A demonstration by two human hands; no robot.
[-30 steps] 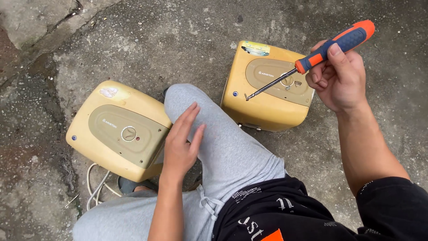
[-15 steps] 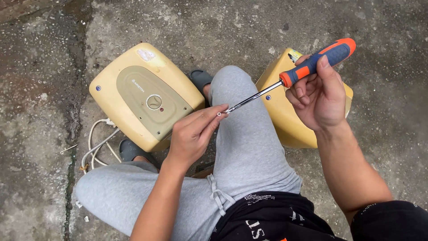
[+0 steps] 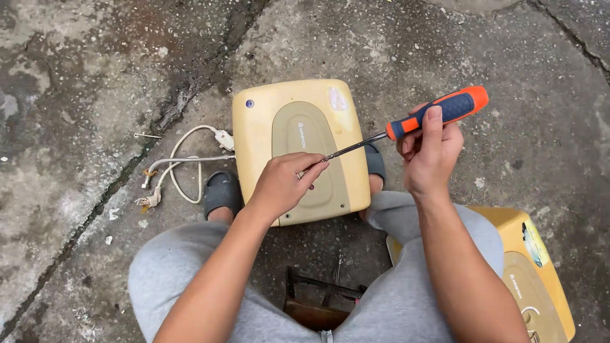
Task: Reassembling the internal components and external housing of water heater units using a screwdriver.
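Note:
A yellowed square water heater point(image 3: 298, 121) with a tan front panel lies flat on the concrete between my feet. My right hand point(image 3: 429, 152) grips the orange and blue handle of a screwdriver point(image 3: 438, 111), its metal shaft slanting down to the left. My left hand point(image 3: 283, 181) rests on the heater's panel and pinches the screwdriver's tip between its fingertips. Whatever is under my left hand on the panel is hidden.
A second yellow heater point(image 3: 530, 273) lies by my right knee at the lower right. A white cord and a metal hose point(image 3: 184, 162) trail from the first heater's left side. I sit on a low wooden stool point(image 3: 318, 305) in dark sandals point(image 3: 221, 190) on cracked, damp concrete.
My view has swung so the first heater now sits centred in front of me. My left hand has moved from my knee onto its panel, keeping the screwdriver tip between its fingers.

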